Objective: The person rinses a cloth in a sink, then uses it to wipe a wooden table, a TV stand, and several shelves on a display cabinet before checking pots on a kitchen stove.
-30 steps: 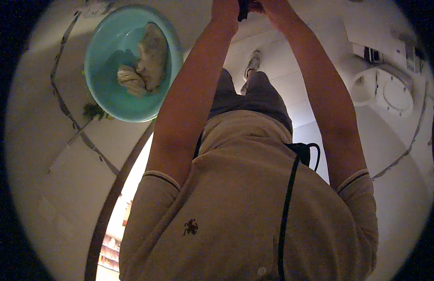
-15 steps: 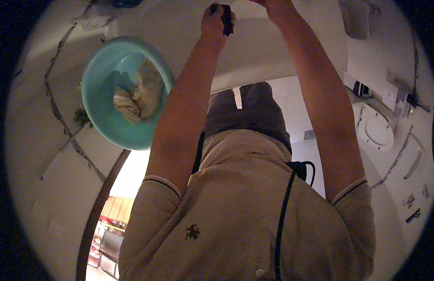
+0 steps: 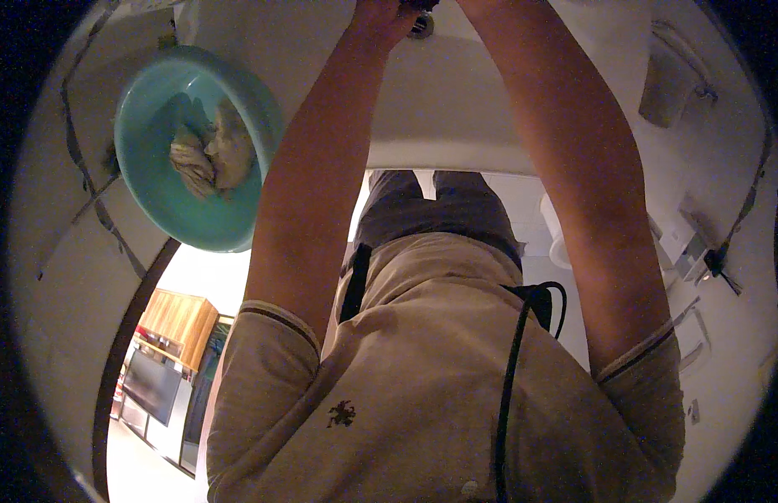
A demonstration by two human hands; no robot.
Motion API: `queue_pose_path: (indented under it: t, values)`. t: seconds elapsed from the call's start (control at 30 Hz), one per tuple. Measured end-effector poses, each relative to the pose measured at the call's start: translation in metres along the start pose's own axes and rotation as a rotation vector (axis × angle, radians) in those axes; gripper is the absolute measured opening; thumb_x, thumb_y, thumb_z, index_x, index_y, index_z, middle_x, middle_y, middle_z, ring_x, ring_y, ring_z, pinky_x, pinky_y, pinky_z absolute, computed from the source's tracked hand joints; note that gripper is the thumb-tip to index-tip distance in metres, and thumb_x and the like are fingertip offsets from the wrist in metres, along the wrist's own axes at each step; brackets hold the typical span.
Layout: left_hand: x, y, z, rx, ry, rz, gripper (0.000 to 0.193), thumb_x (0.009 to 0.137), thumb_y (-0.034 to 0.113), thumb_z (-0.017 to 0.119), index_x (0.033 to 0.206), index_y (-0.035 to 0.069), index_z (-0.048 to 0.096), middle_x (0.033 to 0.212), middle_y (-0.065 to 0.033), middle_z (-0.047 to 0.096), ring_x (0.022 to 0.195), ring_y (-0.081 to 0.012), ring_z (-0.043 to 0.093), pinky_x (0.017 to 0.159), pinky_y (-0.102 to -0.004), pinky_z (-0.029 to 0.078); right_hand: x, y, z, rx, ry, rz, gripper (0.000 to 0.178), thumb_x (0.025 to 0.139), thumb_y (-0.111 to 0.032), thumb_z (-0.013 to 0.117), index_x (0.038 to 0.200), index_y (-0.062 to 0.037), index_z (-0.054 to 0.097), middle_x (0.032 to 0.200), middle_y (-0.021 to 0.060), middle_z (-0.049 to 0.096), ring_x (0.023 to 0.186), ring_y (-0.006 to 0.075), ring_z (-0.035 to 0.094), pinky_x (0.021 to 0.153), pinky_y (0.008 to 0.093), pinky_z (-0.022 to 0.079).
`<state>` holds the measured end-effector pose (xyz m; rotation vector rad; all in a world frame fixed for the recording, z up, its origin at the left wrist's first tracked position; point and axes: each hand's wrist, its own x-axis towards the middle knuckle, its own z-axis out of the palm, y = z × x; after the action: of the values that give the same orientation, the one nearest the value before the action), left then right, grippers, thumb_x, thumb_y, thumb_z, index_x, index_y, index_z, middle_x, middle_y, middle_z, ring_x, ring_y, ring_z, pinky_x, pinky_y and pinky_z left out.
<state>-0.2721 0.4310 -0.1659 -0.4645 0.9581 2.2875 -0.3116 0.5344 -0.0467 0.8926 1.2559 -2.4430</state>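
Observation:
At the top edge, above a white sink (image 3: 443, 92), my left hand (image 3: 385, 18) is closed on a small dark bundle (image 3: 420, 4), possibly wet cloth. Most of the bundle is cut off by the frame. Just below that hand shows a round metal drain (image 3: 421, 27). My right hand (image 3: 481, 5) reaches the same edge beside it; only the part near the wrist shows, and its fingers are out of the picture. To the left, a teal plastic basin (image 3: 141, 189) holds a crumpled pale cloth (image 3: 225, 155).
A doorway at lower left opens onto a bright room with a wooden cabinet (image 3: 175, 323). On the right, a grey hanging item (image 3: 666, 88) and a small white fixture (image 3: 686, 243) are against the wall. The sink's front edge (image 3: 447, 159) lies before my waist.
My view has shifted, so the drain now shows and the teal basin appears farther left. My left hand with the dark bundle has moved up toward the top edge, closer to my right hand.

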Motion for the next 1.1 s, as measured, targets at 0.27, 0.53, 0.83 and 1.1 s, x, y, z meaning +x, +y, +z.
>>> queue_pose_path:
  t: [0.27,0.53,0.83,1.1]
  values:
    - [0.009,-0.009,0.011,0.071,0.213,-0.084,0.018,0.108,0.022,0.051,0.105,0.007,0.06,0.081,-0.004,0.055,0.067,-0.0196,0.051,0.059,-0.0363,0.044,0.002,-0.015,-0.005,0.002,0.021,0.019,0.044,0.106,-0.038,0.049,0.111,0.0059,0.053,0.078,0.0193,0.065,0.061,0.0267,0.065,0.052,0.0377,0.052]
    - [-0.014,-0.005,0.037,0.147,0.379,-0.184,0.037,0.112,0.034,0.041,0.117,0.003,0.06,0.074,-0.0064,0.057,0.051,-0.0212,0.044,0.048,-0.0379,0.041,-0.009,0.008,-0.079,-0.302,-0.007,-0.159,0.04,0.105,-0.038,0.054,0.118,0.0003,0.055,0.092,0.0128,0.063,0.071,0.023,0.064,0.066,0.0338,0.055]
    - [-0.01,-0.018,0.048,0.417,0.509,-0.03,0.034,0.112,0.028,0.038,0.122,0.003,0.059,0.081,-0.0063,0.062,0.056,-0.0182,0.048,0.054,-0.0362,0.044,0.017,0.109,-0.132,-0.349,-0.026,-0.121,0.033,0.108,-0.03,0.049,0.119,-0.0012,0.062,0.096,0.0064,0.064,0.083,0.0182,0.059,0.079,0.0371,0.05]
    - [0.006,-0.087,-0.002,1.357,0.443,0.812,0.034,0.111,0.028,0.04,0.109,0.0,0.06,0.078,-0.0114,0.064,0.057,-0.0233,0.06,0.051,-0.0407,0.051,0.047,0.125,-0.12,0.197,0.054,0.027,0.031,0.108,-0.025,0.049,0.123,-0.001,0.062,0.1,0.0081,0.064,0.085,0.0218,0.059,0.079,0.0375,0.051]
